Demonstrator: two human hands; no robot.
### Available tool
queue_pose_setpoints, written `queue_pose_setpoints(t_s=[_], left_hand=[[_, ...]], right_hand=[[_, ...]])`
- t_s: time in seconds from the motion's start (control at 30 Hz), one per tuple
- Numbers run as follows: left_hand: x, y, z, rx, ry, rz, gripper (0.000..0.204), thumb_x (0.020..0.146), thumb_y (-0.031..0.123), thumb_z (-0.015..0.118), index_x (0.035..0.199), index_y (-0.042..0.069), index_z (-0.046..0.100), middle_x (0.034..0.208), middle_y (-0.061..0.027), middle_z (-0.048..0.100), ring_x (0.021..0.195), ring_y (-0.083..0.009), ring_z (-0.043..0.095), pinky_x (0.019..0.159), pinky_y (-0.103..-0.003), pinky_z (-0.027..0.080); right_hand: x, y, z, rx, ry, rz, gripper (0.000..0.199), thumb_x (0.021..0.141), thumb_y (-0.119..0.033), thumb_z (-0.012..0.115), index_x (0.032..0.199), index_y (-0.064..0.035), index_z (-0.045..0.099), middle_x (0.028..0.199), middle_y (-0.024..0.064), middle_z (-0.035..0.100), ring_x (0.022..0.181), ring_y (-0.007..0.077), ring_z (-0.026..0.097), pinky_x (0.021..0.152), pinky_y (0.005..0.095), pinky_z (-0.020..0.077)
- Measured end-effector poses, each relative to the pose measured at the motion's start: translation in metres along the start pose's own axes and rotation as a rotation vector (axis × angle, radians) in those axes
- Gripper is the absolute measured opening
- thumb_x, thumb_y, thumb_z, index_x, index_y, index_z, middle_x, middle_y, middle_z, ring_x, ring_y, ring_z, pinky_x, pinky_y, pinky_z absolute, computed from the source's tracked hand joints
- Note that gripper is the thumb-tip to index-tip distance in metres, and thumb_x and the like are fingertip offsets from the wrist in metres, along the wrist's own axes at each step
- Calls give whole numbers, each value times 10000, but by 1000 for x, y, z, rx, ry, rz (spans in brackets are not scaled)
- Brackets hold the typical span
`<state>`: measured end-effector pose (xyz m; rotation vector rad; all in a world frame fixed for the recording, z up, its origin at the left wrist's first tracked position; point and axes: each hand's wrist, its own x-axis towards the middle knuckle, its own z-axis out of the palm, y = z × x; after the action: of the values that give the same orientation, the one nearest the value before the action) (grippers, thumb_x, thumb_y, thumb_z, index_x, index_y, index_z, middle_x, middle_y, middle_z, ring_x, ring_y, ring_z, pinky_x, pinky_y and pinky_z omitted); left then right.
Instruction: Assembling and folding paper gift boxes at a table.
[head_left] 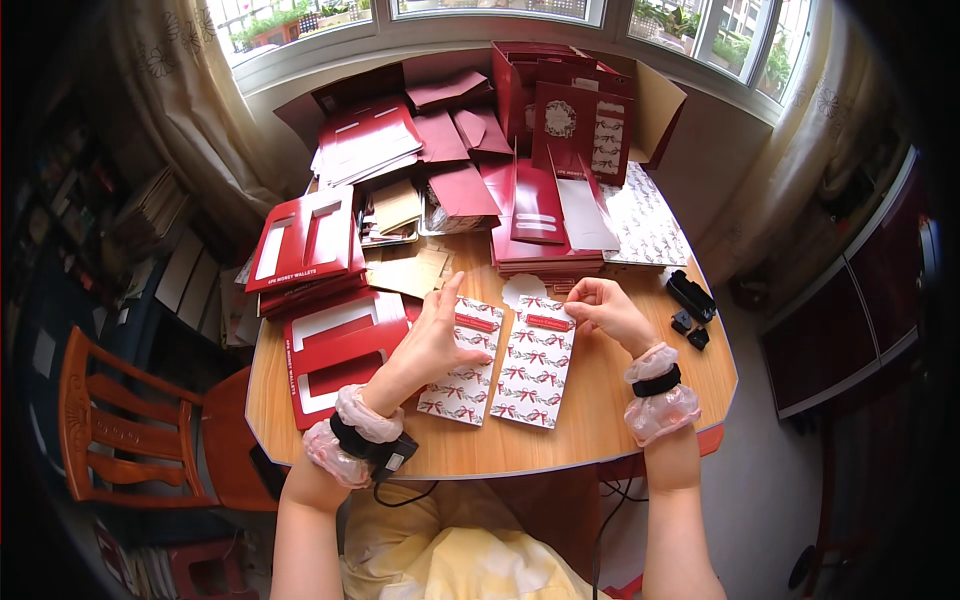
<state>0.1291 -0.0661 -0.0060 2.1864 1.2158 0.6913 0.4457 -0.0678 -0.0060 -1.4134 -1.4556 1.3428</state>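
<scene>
Two narrow white paper envelopes with a red-bow and green-garland pattern lie side by side at the near middle of the table. Each has a red label near its top. My left hand [428,340] rests over the left envelope [458,392], thumb and fingers spread, covering part of its left side. At the top right corner of the right envelope [532,375], my right hand [608,314] pinches with thumb and forefinger. That envelope lies slightly tilted, with a small gap between it and the left one. Both wrists wear pink cuffs and black straps.
Red window-cut card sleeves [345,350] lie left of my left hand. Behind stand stacked red folders [545,225], a tall red box [580,120] and small bins with brown paper pieces [392,208]. Black device parts [690,300] sit at the right edge; a wooden chair [140,430] stands left.
</scene>
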Motion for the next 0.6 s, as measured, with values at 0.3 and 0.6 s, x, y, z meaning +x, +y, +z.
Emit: queue_pose_setpoints(t_s=[0.3, 0.6], left_hand=[[16, -2, -25, -845, 86, -127, 861, 821, 110, 841, 1479, -14, 300, 1113, -121, 695, 927, -168, 694, 808, -290, 572], [20, -20, 0, -1489, -41, -127, 502, 915, 38, 716, 1347, 12, 462, 1282, -111, 624, 1165, -201, 615, 1025, -380, 481]], right_hand=[[4, 0, 14, -54, 34, -80, 130, 915, -121, 718, 979, -43, 635, 855, 13, 701, 696, 57, 618, 547, 212, 476], [-8, -30, 38, 14, 217, -439, 81, 969, -87, 663, 935, -14, 661, 867, 18, 689, 693, 45, 567, 582, 203, 446]])
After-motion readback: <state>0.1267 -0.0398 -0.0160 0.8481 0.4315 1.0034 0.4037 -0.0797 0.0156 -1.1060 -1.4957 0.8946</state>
